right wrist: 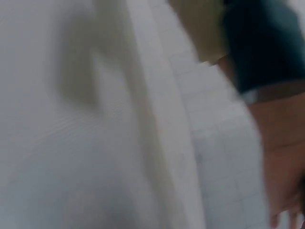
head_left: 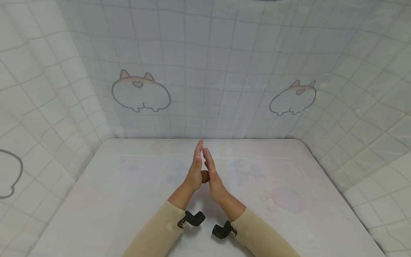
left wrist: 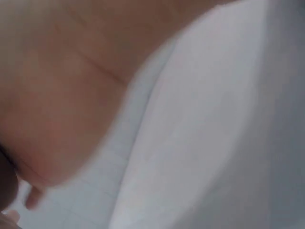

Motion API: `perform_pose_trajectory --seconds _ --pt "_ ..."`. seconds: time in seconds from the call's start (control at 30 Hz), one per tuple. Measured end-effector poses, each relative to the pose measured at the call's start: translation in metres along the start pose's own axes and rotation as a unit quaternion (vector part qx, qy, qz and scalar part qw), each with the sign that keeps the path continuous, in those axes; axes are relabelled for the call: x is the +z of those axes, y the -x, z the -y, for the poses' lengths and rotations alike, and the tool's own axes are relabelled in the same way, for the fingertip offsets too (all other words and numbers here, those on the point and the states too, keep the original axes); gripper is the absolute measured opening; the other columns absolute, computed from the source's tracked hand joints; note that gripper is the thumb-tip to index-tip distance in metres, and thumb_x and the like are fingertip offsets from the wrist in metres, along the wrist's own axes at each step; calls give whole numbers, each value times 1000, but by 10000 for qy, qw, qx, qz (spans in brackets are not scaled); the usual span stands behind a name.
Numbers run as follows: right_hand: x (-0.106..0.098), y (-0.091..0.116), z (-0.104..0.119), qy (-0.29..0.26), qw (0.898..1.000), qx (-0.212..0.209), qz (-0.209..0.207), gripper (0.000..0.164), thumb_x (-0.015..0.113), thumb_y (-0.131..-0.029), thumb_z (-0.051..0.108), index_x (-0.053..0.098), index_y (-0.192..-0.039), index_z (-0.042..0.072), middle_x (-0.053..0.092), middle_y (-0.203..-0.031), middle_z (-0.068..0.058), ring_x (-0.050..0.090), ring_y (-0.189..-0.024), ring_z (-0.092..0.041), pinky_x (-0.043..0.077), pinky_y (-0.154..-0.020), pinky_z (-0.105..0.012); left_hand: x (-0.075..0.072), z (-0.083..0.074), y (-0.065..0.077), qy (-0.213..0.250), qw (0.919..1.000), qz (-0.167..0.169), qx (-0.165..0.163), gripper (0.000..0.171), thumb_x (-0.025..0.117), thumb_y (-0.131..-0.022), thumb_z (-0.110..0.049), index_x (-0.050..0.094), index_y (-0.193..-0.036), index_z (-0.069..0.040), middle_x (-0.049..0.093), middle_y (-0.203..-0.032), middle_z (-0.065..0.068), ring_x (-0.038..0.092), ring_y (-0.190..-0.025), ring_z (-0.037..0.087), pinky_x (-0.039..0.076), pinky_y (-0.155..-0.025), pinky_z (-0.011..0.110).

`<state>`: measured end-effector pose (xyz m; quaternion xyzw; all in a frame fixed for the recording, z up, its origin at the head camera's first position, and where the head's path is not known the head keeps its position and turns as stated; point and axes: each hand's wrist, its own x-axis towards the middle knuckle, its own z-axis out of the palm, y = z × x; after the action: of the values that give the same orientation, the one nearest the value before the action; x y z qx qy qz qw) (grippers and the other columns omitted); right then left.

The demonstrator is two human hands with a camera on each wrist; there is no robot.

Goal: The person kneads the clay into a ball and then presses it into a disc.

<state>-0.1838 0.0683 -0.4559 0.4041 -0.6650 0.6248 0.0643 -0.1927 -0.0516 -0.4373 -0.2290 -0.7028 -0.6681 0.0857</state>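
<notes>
Between the two palms sits a small brown ball (head_left: pixel 204 176), held near the heels of the hands. My left hand (head_left: pixel 194 173) presses on it from the left, its fingers straight and pointing away over the table. From the right, the palm of my right hand (head_left: pixel 214 178) presses against it, fingers straight too and leaning toward the left fingertips. In the left wrist view a blurred palm fills the upper left, with part of the brown ball (left wrist: pixel 6 183) at the left edge. The right wrist view is blurred and shows a hand and wrist at its right side.
A white cloth with faint prints covers the table (head_left: pixel 128 200). Around it hang grid-patterned curtains (head_left: pixel 218 71) with cartoon animal drawings, behind and on both sides. Black wrist camera mounts (head_left: pixel 195 218) stick out from both beige sleeves (head_left: pixel 160 228), close to each other.
</notes>
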Motion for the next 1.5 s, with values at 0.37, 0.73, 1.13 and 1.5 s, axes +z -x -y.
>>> perform_pose_trajectory --seconds 0.37,0.73,1.13,1.5 --pt "-7 -9 13 29 9983 366 -460 83 4 -98 72 -4 -162 19 1 -168 -5 1 -153 -28 4 -116 -65 3 17 12 -631 9970 453 -75 90 3 -97 -73 0 -162 -12 0 -168 11 7 -151 38 11 -111 72" --pt "-14 -18 6 -50 9918 960 -846 87 11 -97 76 -2 -162 20 5 -168 1 4 -153 -23 5 -116 -64 9 13 23 314 9956 876 -135 87 4 -96 -75 -1 -162 -18 -4 -168 7 8 -151 38 10 -111 72" --pt "-15 -20 -7 -168 9851 1669 -374 100 26 -91 82 -7 -161 18 -8 -167 -11 8 -150 -39 14 -114 -64 4 3 19 981 9929 538 393 96 10 -95 -77 -3 -160 -8 -5 -166 16 3 -150 44 1 -116 63" --pt "0 -6 -22 682 9924 1009 -166 93 8 -94 78 -9 -161 16 52 -130 -26 53 -115 -28 42 -91 -58 -4 -6 7 732 9958 19 549 95 14 -94 -79 1 -162 -14 2 -167 8 9 -152 31 3 -116 65"
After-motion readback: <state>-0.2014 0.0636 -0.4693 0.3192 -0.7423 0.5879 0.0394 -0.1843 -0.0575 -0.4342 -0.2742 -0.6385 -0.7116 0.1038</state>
